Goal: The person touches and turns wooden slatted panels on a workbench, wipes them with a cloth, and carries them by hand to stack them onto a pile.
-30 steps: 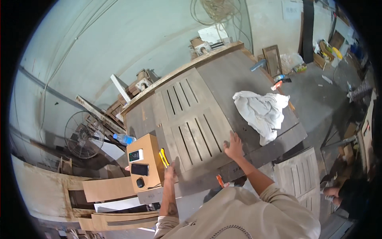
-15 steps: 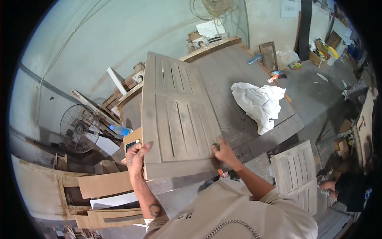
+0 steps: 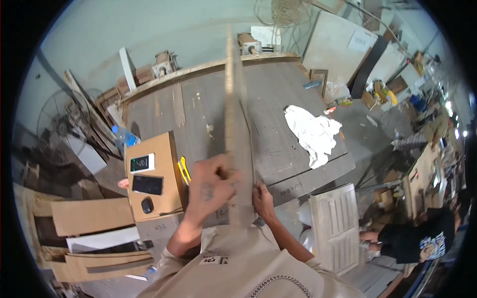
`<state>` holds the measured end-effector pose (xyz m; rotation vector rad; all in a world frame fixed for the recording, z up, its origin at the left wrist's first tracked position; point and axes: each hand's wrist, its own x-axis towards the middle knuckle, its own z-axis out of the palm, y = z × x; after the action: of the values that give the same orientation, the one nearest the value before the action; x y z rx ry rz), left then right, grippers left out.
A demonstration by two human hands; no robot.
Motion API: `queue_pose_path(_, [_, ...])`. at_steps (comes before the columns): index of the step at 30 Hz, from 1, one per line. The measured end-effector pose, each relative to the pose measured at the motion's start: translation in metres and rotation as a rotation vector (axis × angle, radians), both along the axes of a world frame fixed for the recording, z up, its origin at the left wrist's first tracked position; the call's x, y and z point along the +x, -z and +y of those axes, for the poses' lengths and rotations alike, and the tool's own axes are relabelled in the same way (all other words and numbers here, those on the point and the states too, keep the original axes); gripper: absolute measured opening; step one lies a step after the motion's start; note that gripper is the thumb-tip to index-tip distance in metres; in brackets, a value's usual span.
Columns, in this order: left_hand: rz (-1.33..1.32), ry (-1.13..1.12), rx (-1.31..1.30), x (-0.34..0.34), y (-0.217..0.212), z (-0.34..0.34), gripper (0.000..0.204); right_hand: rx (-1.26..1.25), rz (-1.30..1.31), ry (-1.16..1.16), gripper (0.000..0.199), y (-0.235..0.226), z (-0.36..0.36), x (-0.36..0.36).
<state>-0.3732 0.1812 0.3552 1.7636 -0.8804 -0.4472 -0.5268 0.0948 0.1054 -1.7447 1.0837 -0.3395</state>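
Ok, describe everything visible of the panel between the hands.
The panel looks wooden, grey-brown and blurred. It is up on edge over the table, a paler narrow edge at left and a dark line along its right face. The left hand curls onto its near end; the right hand touches its right side. Whether it rests on the table is unclear.

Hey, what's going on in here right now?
Someone holds a wooden panel on edge at a workbench, left hand on its left side, right hand low on its right. A white cloth lies to the right; a cardboard box carrying phones sits to the left.
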Motion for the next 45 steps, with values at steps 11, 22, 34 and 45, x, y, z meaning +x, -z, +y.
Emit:
queue_pose_path(11, [0.078, 0.400, -0.303, -0.030, 0.029, -0.031, 0.021, 0.048, -0.379, 0.229, 0.047, -0.155, -0.043, -0.012])
queue_pose_path(22, [0.833, 0.322, 0.173, 0.017, 0.229, 0.014, 0.029, 0.107, -0.340, 0.139, 0.045, -0.258, -0.086, 0.021])
queue_pose_path(34, [0.367, 0.529, 0.188, 0.020, 0.220, 0.014, 0.040, 0.057, -0.175, 0.143, 0.043, -0.259, -0.085, 0.035])
queue_pose_path(45, [0.364, 0.934, -0.019, -0.052, 0.085, -0.053, 0.053, 0.002, -0.197, 0.119, 0.040, -0.259, -0.077, 0.044])
